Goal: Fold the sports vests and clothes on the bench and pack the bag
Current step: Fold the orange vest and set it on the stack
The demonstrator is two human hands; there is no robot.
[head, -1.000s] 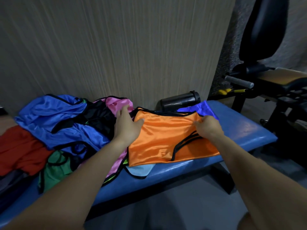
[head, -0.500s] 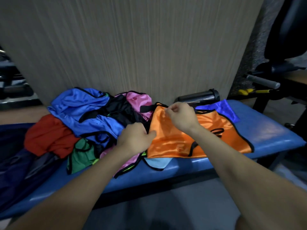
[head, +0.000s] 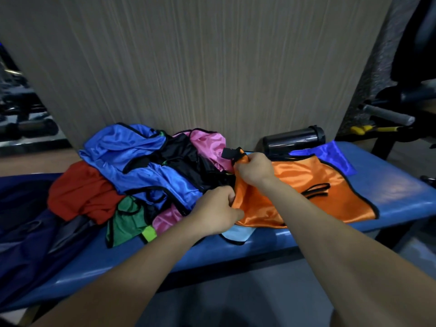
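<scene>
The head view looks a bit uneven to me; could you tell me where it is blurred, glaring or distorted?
In the head view, the gym equipment at both edges is smeared and dim; the wall panel's edges lean from wide-angle distortion; soft sheen sits on the orange vest and blue bench; the left hand and right hand are fairly sharp, while the forearms near the lens go soft.

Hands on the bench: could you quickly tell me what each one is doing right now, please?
Left hand: closed, gripping the near left edge of the orange vest.
Right hand: closed, pinching the vest's far left corner.
</scene>
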